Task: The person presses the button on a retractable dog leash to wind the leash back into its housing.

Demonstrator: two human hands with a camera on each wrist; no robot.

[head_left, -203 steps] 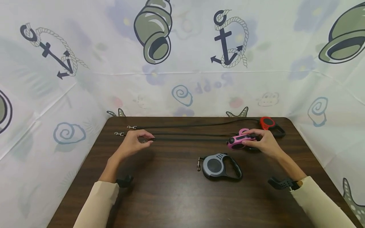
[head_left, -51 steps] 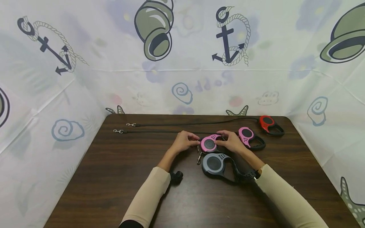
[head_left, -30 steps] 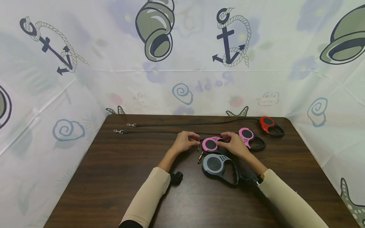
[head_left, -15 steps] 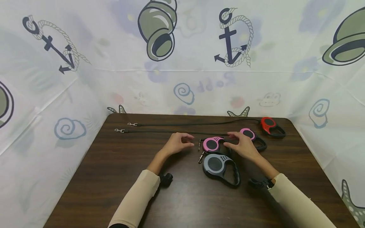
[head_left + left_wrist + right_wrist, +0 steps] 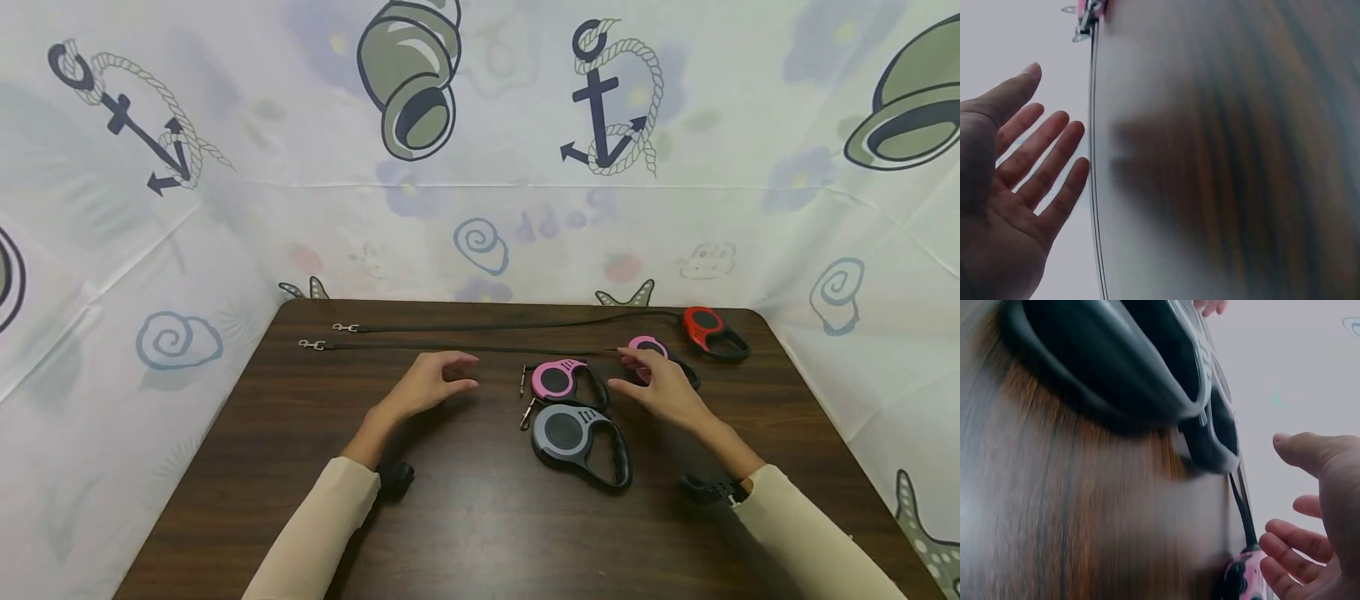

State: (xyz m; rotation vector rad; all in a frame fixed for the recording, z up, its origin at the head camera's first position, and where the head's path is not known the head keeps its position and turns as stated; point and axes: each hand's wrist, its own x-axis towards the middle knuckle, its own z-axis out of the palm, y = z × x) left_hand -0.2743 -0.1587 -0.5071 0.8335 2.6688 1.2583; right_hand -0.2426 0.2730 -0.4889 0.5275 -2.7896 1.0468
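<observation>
In the head view, a pink retractable dog leash (image 5: 555, 380) lies flat mid-table, its metal clip close against the casing. Just below it sits a grey retractable leash (image 5: 564, 428) with a black handle. My left hand (image 5: 431, 383) hovers to the left of both, fingers spread and nothing in them. To their right, my right hand (image 5: 660, 390) is likewise free, partly covering a second pink leash (image 5: 647, 343). Both palms appear in the wrist views, the left hand (image 5: 1022, 181) and the right hand (image 5: 1316, 519) with loose fingers.
A red retractable leash (image 5: 703, 325) lies at the back right, its black cord (image 5: 480, 328) drawn out leftward. The second pink leash's cord (image 5: 450, 347) runs parallel, ending in a metal clip (image 5: 312, 345). The brown table (image 5: 480, 533) meets a patterned cloth backdrop (image 5: 510, 150).
Earlier my hands held a pink leash with its cord stretched out; it then came beside the grey leash, cord drawn in. Both hands have since let go and moved apart.
</observation>
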